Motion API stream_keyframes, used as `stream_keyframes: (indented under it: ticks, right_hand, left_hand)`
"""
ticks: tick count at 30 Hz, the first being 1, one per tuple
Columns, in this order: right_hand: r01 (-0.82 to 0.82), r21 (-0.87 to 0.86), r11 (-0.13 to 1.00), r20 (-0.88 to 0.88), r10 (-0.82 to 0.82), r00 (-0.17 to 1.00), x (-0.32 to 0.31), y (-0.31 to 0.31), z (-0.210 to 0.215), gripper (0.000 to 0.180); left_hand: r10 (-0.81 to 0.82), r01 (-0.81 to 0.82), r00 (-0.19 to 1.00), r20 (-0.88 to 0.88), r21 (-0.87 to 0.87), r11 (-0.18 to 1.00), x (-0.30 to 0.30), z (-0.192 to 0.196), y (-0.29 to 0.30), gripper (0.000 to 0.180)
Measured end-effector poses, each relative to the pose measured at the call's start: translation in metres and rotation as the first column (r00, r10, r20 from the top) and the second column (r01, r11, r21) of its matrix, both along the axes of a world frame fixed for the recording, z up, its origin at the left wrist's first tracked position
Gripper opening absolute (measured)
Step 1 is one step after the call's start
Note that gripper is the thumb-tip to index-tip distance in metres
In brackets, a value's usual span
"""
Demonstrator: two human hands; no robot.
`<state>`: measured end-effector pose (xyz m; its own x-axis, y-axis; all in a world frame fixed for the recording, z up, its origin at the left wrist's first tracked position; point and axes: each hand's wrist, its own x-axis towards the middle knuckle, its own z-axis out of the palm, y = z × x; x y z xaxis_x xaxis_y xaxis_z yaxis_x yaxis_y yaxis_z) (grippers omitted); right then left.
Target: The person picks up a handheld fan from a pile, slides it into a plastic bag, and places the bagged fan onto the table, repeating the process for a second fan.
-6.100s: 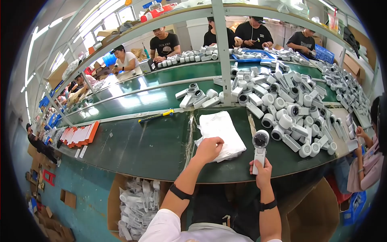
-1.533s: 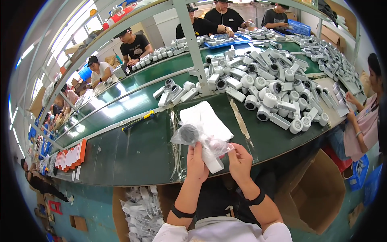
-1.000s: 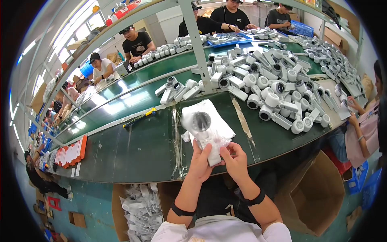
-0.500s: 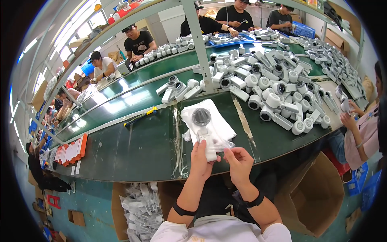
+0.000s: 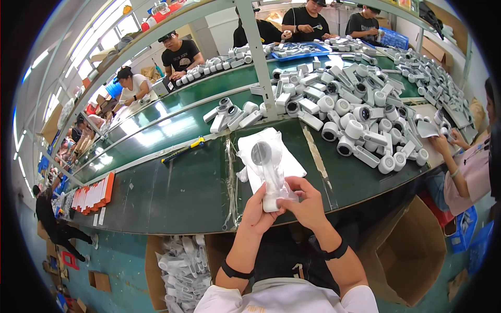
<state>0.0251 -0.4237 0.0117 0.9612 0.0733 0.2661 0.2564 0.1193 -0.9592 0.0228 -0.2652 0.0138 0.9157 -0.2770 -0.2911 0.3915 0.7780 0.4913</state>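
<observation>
Holding a white handheld device (image 5: 267, 175) wrapped in a clear plastic bag, both hands meet just over the near edge of the green workbench (image 5: 182, 188). The left hand (image 5: 257, 213) closes its fingers around the lower part of the handle from the left, and the right hand (image 5: 307, 201) pinches the bag and handle from the right, fingers curled on it. The device stands nearly upright, its round head tilted away over a stack of white bags (image 5: 271, 156) lying flat on the bench.

To the left of the hands the bench surface runs bare toward the far left edge, broken only by a loose strip of clear plastic (image 5: 229, 177) lying front to back, just beside the left hand. A yellow and blue tool (image 5: 183, 150) lies farther back, well apart.

Below the near edge, an open cardboard box (image 5: 182, 266) on the left holds bagged white devices, and a second brown carton (image 5: 412, 255) sits open on the right.

A large heap of unbagged white devices (image 5: 360, 120) crowds the right part of the bench, near the right hand. A small cluster (image 5: 232, 115) lies behind a metal post (image 5: 258, 57). Orange and white packs (image 5: 94, 192) sit at the far left edge. A co-worker's hand (image 5: 442, 142) reaches in at the right edge.
</observation>
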Motion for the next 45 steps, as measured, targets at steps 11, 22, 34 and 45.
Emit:
stream_keyframes:
  ticks: [11,22,34,45]
  right_hand:
    - [0.354,-0.021,0.935,0.139,-0.348,0.927,-0.005,0.007,-0.012,0.011]
    - [0.206,-0.091,0.974,-0.077,-0.213,0.974,-0.002,-0.002,-0.040,0.012]
    - [0.252,-0.359,0.899,0.007,-0.268,0.963,0.011,-0.013,-0.078,0.015]
    - [0.263,-0.343,0.902,0.048,-0.262,0.964,0.008,-0.014,-0.074,0.012]
  left_hand:
    - [0.112,-0.112,0.989,0.094,-0.008,0.994,0.004,-0.001,-0.005,0.042]
    - [0.402,-0.478,0.878,0.261,0.525,0.704,0.007,-0.017,0.075,0.028]
    - [0.404,-0.529,0.777,0.483,0.849,0.002,0.003,-0.053,0.204,0.054]
    - [0.228,-0.493,0.788,0.571,0.809,-0.320,-0.031,-0.053,0.228,0.049]
